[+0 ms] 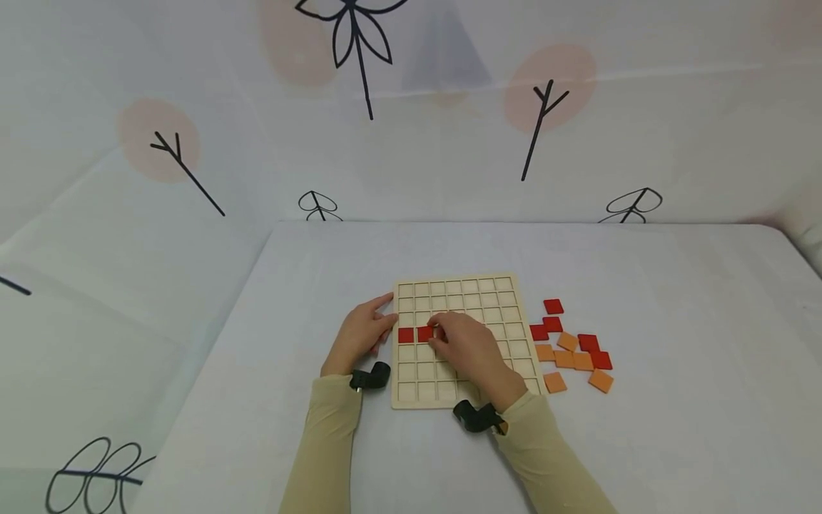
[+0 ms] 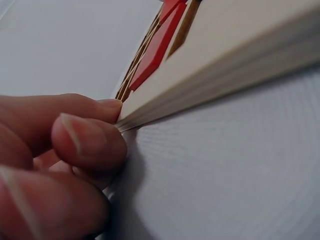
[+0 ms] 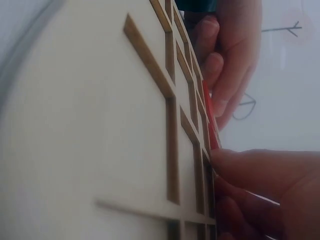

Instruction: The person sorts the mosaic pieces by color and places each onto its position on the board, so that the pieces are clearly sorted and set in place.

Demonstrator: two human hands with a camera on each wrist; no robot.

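A pale wooden grid board (image 1: 404, 392) lies flat on the table, its square cells framed by thin ridges. One red square tile (image 1: 405, 335) sits in a cell of the leftmost column. Beside it, in the second column, is another red tile (image 1: 424, 334), pinched at its right side by the thumb and forefinger of my right hand (image 1: 472, 350). My left hand (image 1: 359, 334) rests at the board's left edge; in the left wrist view its fingertips (image 2: 112, 103) touch that edge without wrapping round it. The right hand's other fingers are partly hidden.
Loose red tiles (image 1: 553, 306) and orange tiles (image 1: 564, 359) lie scattered to the right of the board, several of each, some overlapping. A white cloth covers the table (image 1: 693, 343). Behind stands a patterned cloth wall (image 1: 449, 157).
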